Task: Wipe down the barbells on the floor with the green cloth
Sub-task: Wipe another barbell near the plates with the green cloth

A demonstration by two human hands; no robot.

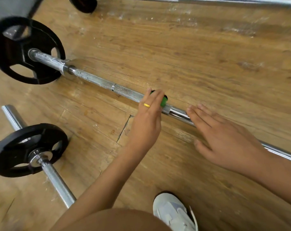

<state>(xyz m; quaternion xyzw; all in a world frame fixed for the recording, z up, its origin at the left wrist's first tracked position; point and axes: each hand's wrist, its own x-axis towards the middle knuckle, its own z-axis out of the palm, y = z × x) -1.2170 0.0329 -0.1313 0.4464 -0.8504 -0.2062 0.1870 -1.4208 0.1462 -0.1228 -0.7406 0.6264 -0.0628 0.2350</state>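
Observation:
A long steel barbell [98, 81] lies diagonally across the wooden floor, with a black weight plate [16, 52] at its upper-left end. My left hand [148, 119], wearing a gold ring, grips the green cloth [164, 100] wrapped around the bar's knurled middle. Only a small edge of the cloth shows past my fingers. My right hand [224, 139] hovers flat with straight fingers over the smooth chrome section just to the right; whether it touches the bar is unclear.
A second barbell [56, 179] with a black plate [27, 149] lies at lower left. A third bar [241, 0] runs along the top edge, with another plate [83, 4] nearby. My white shoe [173, 212] and knee are at the bottom.

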